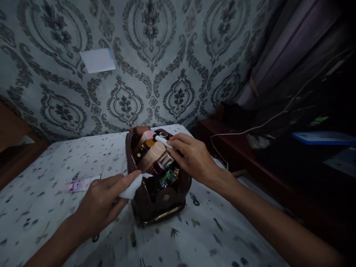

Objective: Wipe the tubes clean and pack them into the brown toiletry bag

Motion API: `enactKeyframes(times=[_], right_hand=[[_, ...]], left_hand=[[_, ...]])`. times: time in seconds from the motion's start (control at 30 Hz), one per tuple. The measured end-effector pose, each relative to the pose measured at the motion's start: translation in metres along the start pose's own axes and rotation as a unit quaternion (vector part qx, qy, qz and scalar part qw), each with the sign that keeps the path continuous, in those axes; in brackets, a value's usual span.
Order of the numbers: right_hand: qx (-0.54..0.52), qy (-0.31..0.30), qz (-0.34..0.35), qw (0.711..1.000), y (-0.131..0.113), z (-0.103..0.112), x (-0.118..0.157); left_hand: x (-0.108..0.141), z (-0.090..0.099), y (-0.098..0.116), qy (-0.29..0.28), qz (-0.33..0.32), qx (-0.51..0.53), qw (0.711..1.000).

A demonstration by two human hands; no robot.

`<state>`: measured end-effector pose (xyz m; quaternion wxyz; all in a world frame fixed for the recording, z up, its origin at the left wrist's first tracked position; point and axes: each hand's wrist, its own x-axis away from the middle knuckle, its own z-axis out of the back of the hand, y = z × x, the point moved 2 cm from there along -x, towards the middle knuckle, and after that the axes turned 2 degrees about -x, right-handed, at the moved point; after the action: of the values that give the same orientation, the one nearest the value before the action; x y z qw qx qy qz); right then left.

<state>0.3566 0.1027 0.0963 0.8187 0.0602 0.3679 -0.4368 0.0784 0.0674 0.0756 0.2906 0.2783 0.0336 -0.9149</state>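
Note:
A dark brown zippered bag [144,207] stands unzipped on the patterned white sheet, filled with several bottles and tubes. Among them are a beige tube [152,155] and a green-tinted glass bottle [168,178]. My right hand [193,154] pinches a slim white item [164,141] over the bag's far right part. At the bag's near left edge, my left hand [104,198] is closed on a crumpled white tissue [132,188]. A pink and white tube [80,184] lies on the sheet just beyond my left hand, partly hidden by it.
Patterned wallpaper rises behind the bed, with a white card [98,61] on it. A white cable [258,126] runs along the right over a dark red ledge [214,129]. Wooden furniture [16,148] stands at the left edge; a blue-edged object [322,138] is at right.

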Motion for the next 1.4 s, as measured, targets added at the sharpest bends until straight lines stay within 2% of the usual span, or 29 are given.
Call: enactKeyframes(times=[0.23,0.37,0.57,0.7,0.83,0.97,1.1,1.3,1.4], right_hand=[[-0.012,-0.007,0.010,1.000,-0.010,0.008,0.001],[-0.029,-0.014,-0.011,0.999,-0.004,0.010,-0.012],[-0.073,-0.117,-0.003,0.990,0.023,-0.011,-0.058],[-0.093,-0.167,-0.004,0.982,0.028,-0.024,-0.069],[-0.079,-0.156,-0.027,0.984,0.028,-0.023,-0.064],[-0.103,-0.145,-0.025,0.984,0.027,-0.019,-0.061],[-0.126,-0.142,-0.051,0.981,0.028,-0.020,-0.060],[-0.205,-0.055,-0.098,0.972,0.043,-0.033,-0.055],[-0.228,-0.059,-0.104,0.966,0.046,-0.034,-0.054]], left_hand=[[0.001,-0.002,-0.001,0.002,0.009,-0.006,1.000],[-0.003,0.001,0.003,0.010,0.003,-0.008,1.000],[-0.006,0.003,0.006,0.019,-0.011,-0.015,1.000],[-0.003,0.001,0.005,0.017,-0.003,-0.013,1.000],[-0.002,-0.001,0.004,0.007,0.005,-0.008,1.000],[-0.003,-0.002,0.004,0.018,0.002,-0.005,1.000],[-0.004,0.001,0.006,0.019,-0.004,-0.017,1.000],[-0.010,0.008,0.012,0.002,-0.018,-0.039,0.999],[-0.011,0.009,0.013,0.003,-0.018,-0.041,0.999]])
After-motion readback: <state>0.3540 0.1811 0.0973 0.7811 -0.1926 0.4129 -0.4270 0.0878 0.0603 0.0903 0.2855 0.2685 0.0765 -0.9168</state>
